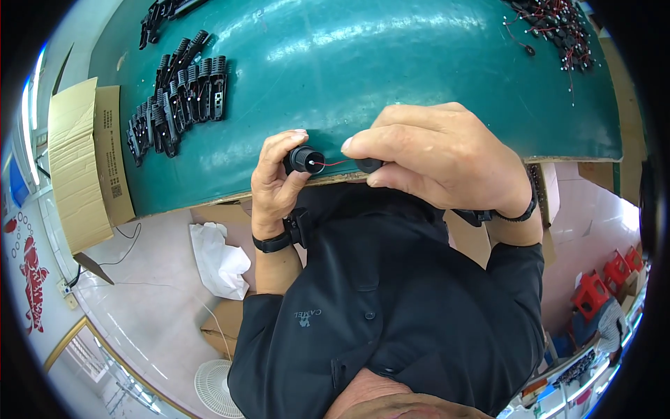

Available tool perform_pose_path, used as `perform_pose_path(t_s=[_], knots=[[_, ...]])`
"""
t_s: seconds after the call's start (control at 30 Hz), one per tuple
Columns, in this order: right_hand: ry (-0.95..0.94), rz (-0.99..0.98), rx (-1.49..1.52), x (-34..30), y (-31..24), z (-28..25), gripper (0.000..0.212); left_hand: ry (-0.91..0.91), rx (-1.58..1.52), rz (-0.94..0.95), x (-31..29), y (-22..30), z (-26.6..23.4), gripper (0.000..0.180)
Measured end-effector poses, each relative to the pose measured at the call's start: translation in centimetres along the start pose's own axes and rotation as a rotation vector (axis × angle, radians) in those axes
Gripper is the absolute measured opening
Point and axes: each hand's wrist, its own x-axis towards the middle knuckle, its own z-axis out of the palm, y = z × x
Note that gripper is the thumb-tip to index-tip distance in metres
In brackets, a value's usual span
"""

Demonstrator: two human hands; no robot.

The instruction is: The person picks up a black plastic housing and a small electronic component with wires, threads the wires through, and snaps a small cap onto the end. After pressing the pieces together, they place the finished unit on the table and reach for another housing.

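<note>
My left hand (272, 183) is closed around a black cylindrical plastic housing (301, 158), its round open end turned up and toward the right. Between the thumb and fingers of my right hand (450, 155) is a small black round part (368, 165). A thin red wire (338, 163) runs from that part across to the mouth of the housing, where a small white tip shows. Both hands are just over the table's near edge, a short way apart. The inside of the housing is too dark to make out.
The green table (349, 84) carries rows of black ribbed housings (185, 94) at left and a heap of small black parts with red wires (558, 31) at far right. An open cardboard box (84, 153) stands at the left edge. A fan (215, 387) is on the floor.
</note>
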Motion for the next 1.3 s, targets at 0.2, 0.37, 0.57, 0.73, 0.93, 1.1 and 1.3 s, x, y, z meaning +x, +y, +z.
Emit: perform_pose_path(t_s=[0.2, 0.37, 0.57, 0.73, 0.93, 1.1, 1.3], knots=[[-0.006, -0.008, -0.014, 0.3, 0.3, 1.0, 0.042, -0.018, 0.008, -0.022, 0.0, 0.2, -0.1, 0.054], [0.023, -0.031, 0.021, 0.4, 0.7, 1.9, 0.042, -0.028, 0.017, -0.023, -0.1, 0.2, -0.1, 0.054], [0.010, -0.006, 0.015, 0.4, 1.0, 2.2, 0.041, -0.035, 0.005, -0.020, -0.1, 0.0, -0.2, 0.054], [0.000, -0.004, 0.056, 0.6, 1.7, 3.0, 0.040, -0.013, 0.013, -0.029, 0.0, 0.4, -0.1, 0.053], [0.107, 0.051, 0.114, -0.2, 2.9, 4.1, 0.040, 0.011, 0.076, -0.091, 0.5, 1.6, 0.5, 0.052], [0.144, 0.104, 0.092, -1.3, 3.8, 5.3, 0.040, 0.008, 0.113, -0.107, 0.2, 1.5, 0.4, 0.053], [0.114, 0.231, 0.127, -2.2, 3.6, 6.2, 0.035, 0.042, 0.151, -0.065, 0.4, 1.6, 0.7, 0.054]])
